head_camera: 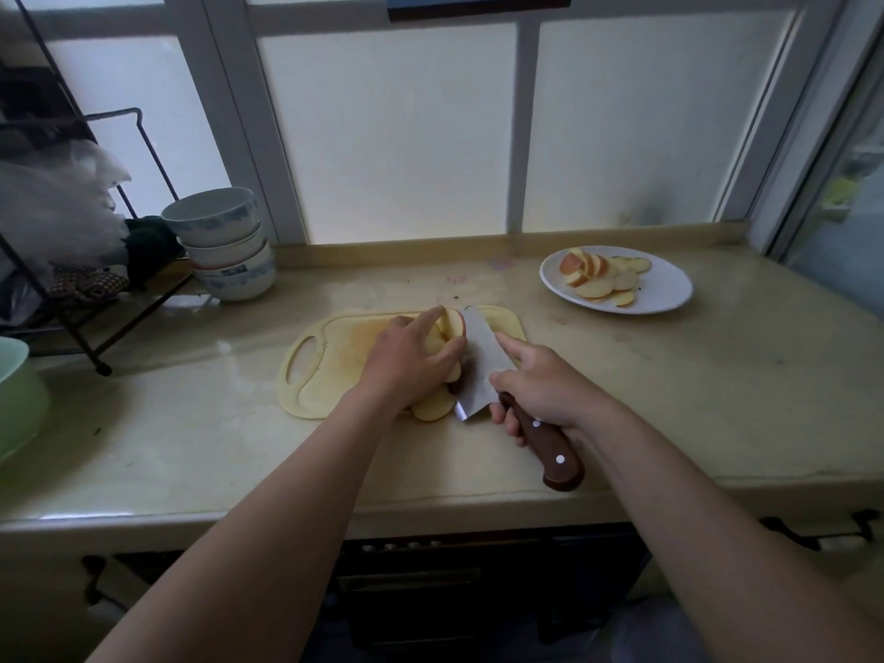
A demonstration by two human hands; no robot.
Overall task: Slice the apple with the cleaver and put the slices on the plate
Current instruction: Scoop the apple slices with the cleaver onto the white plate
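My left hand (pixel 411 361) cups pale red-skinned apple slices (pixel 453 326) on yellow cutting board (pixel 325 370), counter middle | right hand (pixel 543 390) grips wooden-handled steel cleaver (pixel 480 368), blade against slices, likely for scooping | white plate (pixel 667 287), back-right corner, partly filled

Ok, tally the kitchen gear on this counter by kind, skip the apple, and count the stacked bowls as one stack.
Cleaver: 1
Cutting board: 1
Plate: 1
Stack of bowls: 1
Green container: 1
Wire rack: 1
Total: 6
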